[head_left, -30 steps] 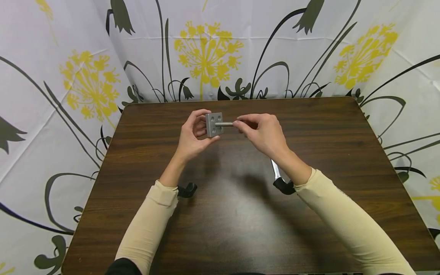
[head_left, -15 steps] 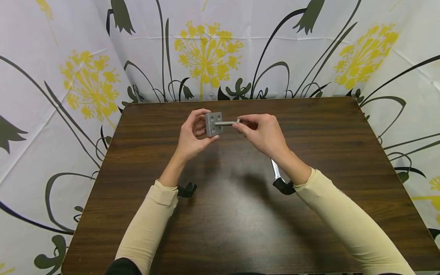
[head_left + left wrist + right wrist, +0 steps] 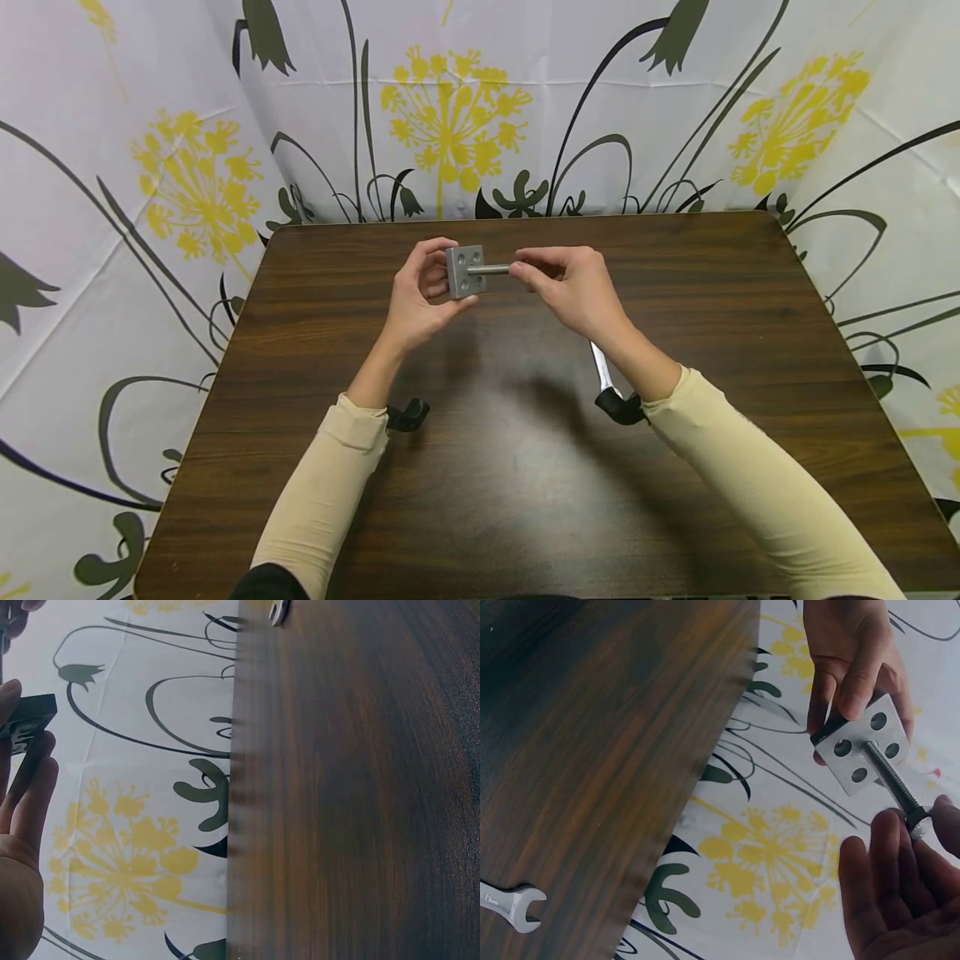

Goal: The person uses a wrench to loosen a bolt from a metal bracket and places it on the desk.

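My left hand (image 3: 422, 293) holds a square grey metal plate (image 3: 467, 273) up above the table, thumb at its lower edge and fingers at the upper one. Several round holes mark its face. A threaded bolt (image 3: 491, 270) stands out from the plate's centre toward the right. With thumb and fingertips, my right hand (image 3: 581, 287) pinches the bolt's outer end; the right wrist view shows the hex head (image 3: 917, 820) there. How deep the bolt sits in the plate cannot be told. In the left wrist view, the plate (image 3: 30, 720) appears dark at the left edge.
A silver wrench (image 3: 601, 368) lies on the brown wooden table (image 3: 510, 483), partly beneath my right forearm. Its open-ended jaw shows in the right wrist view. Black wrist mounts (image 3: 408, 415) stick out by both wrists. A flower-patterned curtain (image 3: 480, 108) surrounds the table's back and sides.
My right fingertips have shifted slightly at the bolt's end, briefly loosening to bare its head half a second ago, then pinching again. The left hand and plate have barely moved.
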`<state>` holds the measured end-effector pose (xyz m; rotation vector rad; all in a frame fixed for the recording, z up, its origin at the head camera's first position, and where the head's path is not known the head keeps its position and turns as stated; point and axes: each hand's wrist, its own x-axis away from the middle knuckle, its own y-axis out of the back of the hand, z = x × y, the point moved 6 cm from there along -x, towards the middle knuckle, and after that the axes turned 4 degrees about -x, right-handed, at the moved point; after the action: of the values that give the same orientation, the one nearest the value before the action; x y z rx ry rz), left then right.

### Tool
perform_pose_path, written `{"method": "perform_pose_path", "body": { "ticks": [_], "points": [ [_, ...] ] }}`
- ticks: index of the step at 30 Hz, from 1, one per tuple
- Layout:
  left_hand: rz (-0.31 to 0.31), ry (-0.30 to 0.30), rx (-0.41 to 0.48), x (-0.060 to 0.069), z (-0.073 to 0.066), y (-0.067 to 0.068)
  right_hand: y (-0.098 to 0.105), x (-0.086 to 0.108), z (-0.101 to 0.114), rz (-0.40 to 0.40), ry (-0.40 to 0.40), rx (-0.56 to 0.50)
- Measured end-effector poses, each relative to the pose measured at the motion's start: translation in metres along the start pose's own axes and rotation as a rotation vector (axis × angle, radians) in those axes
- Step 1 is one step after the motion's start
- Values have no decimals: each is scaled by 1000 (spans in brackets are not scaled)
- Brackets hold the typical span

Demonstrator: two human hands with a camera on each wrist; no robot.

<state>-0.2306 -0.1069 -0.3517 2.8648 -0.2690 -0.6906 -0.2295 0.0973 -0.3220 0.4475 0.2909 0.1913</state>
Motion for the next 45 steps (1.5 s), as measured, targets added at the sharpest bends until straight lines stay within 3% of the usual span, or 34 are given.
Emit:
{"method": "perform_pose_path", "body": {
  "ticks": [4, 8, 14, 23, 27, 30, 34, 39, 42, 45],
  "points": [
    [4, 4, 13, 0, 5, -1, -1, 0, -4, 47, -62, -24],
    [11, 11, 25, 1, 6, -1, -2, -1, -3, 60, -43, -12],
    [21, 19, 11, 2, 3, -2, -1, 1, 3, 38, 48, 54],
    [24, 11, 15, 2, 2, -2, -1, 6, 15, 20, 254, 126],
    [23, 9, 14, 1, 2, -2, -1, 7, 17, 1, 287, 129],
    [15, 4, 17, 1, 1, -1, 1, 5, 14, -20, 228, 106],
    [3, 0, 20, 0, 0, -1, 2, 2, 5, 0, 73, 58],
    [-1, 9, 19, 1, 1, -1, 0, 1, -4, 55, -98, -132],
    [-1, 14, 21, 2, 2, -1, 0, 0, -5, 57, -143, -191],
    [5, 14, 22, 2, 2, -1, 0, 0, -4, 57, -133, -144]
  ]
}}
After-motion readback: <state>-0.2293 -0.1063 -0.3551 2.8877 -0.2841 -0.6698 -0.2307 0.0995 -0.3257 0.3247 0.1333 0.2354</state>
